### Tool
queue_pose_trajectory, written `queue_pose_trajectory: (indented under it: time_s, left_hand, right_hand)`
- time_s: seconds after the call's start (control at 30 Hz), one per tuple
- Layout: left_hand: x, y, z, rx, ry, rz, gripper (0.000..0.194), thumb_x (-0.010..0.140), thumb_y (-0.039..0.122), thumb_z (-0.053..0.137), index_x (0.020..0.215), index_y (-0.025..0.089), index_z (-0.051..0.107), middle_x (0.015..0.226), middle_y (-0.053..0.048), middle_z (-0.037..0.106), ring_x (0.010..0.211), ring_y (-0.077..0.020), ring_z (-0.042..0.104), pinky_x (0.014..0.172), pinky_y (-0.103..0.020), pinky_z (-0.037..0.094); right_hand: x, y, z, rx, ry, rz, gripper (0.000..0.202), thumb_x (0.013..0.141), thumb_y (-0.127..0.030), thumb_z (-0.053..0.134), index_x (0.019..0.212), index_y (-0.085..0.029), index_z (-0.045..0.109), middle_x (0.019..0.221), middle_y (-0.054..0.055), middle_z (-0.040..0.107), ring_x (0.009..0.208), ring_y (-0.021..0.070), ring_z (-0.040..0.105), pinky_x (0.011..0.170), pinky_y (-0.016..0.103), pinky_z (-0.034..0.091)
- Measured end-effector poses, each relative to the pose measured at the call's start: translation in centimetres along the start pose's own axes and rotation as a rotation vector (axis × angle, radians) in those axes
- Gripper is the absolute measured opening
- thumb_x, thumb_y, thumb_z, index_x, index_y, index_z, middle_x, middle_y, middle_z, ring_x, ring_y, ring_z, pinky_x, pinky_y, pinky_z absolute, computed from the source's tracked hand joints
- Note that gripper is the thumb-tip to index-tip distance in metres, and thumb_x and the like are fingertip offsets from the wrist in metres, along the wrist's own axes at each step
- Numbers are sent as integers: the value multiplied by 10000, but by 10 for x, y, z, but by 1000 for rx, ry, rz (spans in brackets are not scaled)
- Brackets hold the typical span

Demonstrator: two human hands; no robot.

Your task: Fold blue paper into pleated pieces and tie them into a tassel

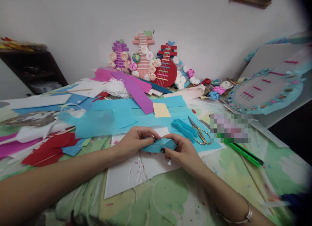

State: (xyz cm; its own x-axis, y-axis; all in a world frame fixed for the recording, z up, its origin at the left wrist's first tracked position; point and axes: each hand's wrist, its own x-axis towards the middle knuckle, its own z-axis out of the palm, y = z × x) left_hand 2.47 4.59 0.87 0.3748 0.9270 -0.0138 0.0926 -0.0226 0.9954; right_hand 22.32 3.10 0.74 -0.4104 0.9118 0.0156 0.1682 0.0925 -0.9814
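Note:
Between my two hands is a small folded strip of blue crepe paper (156, 147). My left hand (133, 142) pinches its left end between thumb and fingers. At the other end, my right hand (182, 151) grips it with the thumb in front and fingers curled behind. Both hands are above a white board (124, 177) streaked with dried glue. A folded blue paper bundle (184, 128) lies just beyond the right hand, beside gold-handled scissors (201, 133). Large blue paper sheets (102, 122) spread out behind the hands.
A green utility knife (243, 152) lies at the right. Purple foam strip (136, 92), a yellow square (161, 110), white string (117, 87) and red paper (52, 149) cover the table. Decorated paper lutes (167, 68) lean on the wall; a larger one (265, 89) stands at right.

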Motion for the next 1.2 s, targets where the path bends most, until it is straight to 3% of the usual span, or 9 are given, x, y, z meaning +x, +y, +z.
queue_pose_trajectory:
  time_s: [0.17, 0.33, 0.47, 0.57, 0.73, 0.93, 1.03, 1.2]
  left_hand:
    - [1, -3, 2, 128, 57, 103, 180, 759, 170, 586, 858, 170, 736, 818, -6, 719, 688, -117, 622, 620, -196, 481]
    - [-1, -2, 5, 223, 43, 186, 197, 754, 149, 562, 842, 160, 738, 824, -17, 730, 738, -137, 646, 665, -207, 494]
    - [-4, 0, 3, 164, -15, 220, 182, 740, 200, 607, 857, 126, 724, 831, -47, 731, 765, -151, 654, 692, -212, 504]
    - [-5, 2, 4, 95, -49, 188, 215, 709, 246, 678, 872, 110, 709, 832, -60, 723, 706, -140, 650, 635, -202, 515]
    - [-4, 5, 6, 41, 48, 60, 403, 688, 174, 706, 1080, 131, 627, 699, -3, 701, 535, -95, 625, 515, -172, 509]
    - [-2, 8, 2, -101, -70, -118, 125, 726, 218, 693, 783, 118, 643, 559, -6, 675, 413, -108, 608, 390, -164, 472]
    - [-1, 7, 0, -132, -75, -113, 119, 725, 220, 702, 781, 128, 652, 523, 3, 664, 385, -105, 593, 369, -159, 455]
    - [-1, 4, -4, -229, -51, -45, 133, 701, 163, 716, 832, 145, 716, 583, -11, 697, 491, -101, 639, 482, -158, 508]
  right_hand:
    - [0, -3, 3, 74, -58, 28, 252, 776, -291, 621, 984, -157, 577, 606, -4, 645, 536, 123, 588, 543, 239, 483]
    - [2, -3, 6, 118, 16, 110, 296, 758, -361, 636, 939, -138, 566, 537, 1, 649, 476, 121, 599, 487, 215, 476]
    - [4, -1, 6, 125, 13, 93, 237, 757, -346, 641, 839, -128, 594, 540, 16, 661, 472, 104, 597, 499, 198, 476]
    - [4, -2, 5, 153, 28, 100, 250, 744, -361, 661, 820, -132, 593, 529, 12, 659, 453, 99, 588, 480, 192, 468]
    - [3, -4, 5, 210, 23, 127, 286, 724, -396, 684, 810, -141, 588, 519, 13, 661, 444, 106, 597, 473, 196, 477]
    - [2, -3, 3, 280, 36, 149, 309, 695, -383, 713, 847, -133, 610, 509, 24, 661, 451, 135, 628, 446, 203, 481]
    - [2, -2, 0, 363, 29, 148, 295, 688, -344, 721, 874, -131, 636, 522, 26, 667, 463, 141, 639, 445, 208, 485]
    - [2, -1, -3, 524, 4, 122, 200, 667, -217, 706, 858, -156, 702, 677, 47, 718, 504, 118, 646, 464, 192, 483]
